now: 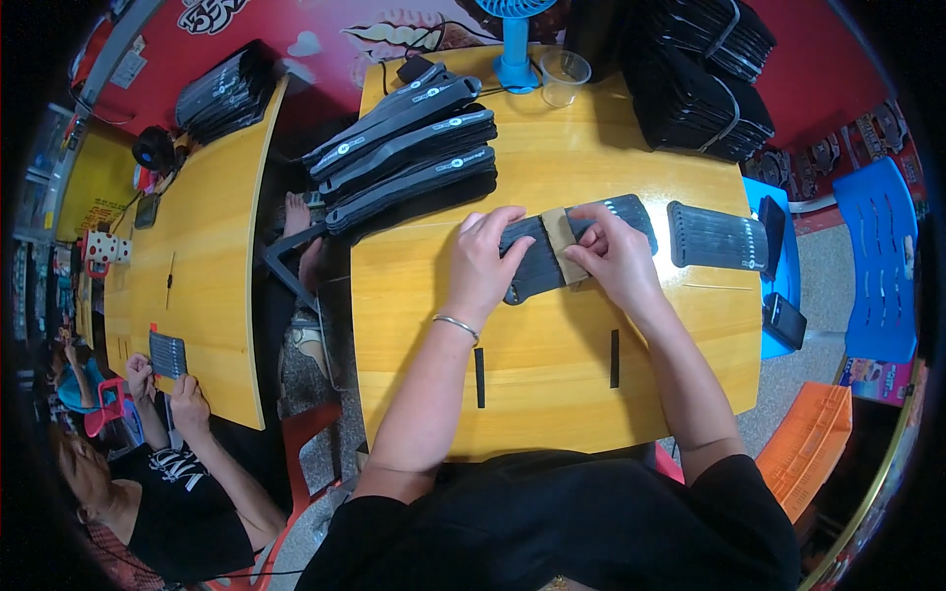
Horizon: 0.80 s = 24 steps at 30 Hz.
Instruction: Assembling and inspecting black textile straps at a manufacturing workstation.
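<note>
On my yellow surface point(542, 384), a black stack point(538, 273) lies at a slant. My left hand point(481, 261) is on its left end, but I can't tell if it grips. My right hand point(619, 256) pinches the brown strip point(559, 239) across its middle.

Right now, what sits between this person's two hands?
In the head view, a brown band lying across the dark bundle sits between the left hand and the right hand.
</note>
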Each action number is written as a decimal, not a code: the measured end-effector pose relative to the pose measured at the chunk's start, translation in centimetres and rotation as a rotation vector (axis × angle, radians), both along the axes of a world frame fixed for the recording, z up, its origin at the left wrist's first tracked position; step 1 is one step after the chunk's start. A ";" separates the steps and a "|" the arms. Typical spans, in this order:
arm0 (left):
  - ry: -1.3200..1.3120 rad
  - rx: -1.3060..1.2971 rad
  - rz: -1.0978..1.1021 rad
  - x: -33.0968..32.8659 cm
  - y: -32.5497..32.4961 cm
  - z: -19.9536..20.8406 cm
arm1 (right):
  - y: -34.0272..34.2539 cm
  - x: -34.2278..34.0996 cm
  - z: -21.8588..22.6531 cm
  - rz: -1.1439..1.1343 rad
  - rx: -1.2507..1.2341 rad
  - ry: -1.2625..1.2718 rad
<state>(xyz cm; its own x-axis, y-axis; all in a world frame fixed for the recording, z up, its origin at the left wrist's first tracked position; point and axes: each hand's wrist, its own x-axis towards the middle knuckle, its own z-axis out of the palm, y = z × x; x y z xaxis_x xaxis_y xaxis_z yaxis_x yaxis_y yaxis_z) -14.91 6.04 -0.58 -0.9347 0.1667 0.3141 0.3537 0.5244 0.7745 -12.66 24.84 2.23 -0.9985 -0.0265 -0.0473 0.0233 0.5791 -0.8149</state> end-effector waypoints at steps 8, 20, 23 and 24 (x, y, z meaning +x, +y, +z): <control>0.060 -0.014 -0.028 -0.2 0.0 -0.1 | -0.2 0.3 -0.1 0.076 0.167 0.270; -0.281 0.233 -0.173 -1.8 -0.3 0.0 | 0.3 0.5 -1.0 0.182 0.173 0.304; -0.356 0.250 -0.243 -2.5 0.0 0.2 | 0.5 0.4 -1.7 0.161 0.155 0.337; -0.362 0.248 -0.245 -2.4 0.0 0.2 | 0.5 0.5 -1.7 0.159 0.154 0.332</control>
<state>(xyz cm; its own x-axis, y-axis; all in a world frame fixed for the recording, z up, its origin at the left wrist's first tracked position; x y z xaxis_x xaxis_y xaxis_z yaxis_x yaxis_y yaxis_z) -17.35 6.06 -0.43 -0.9337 0.3562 0.0348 0.1289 0.2439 0.9612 -12.17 25.34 0.49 -0.9443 -0.1992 0.2619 -0.3263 0.6700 -0.6668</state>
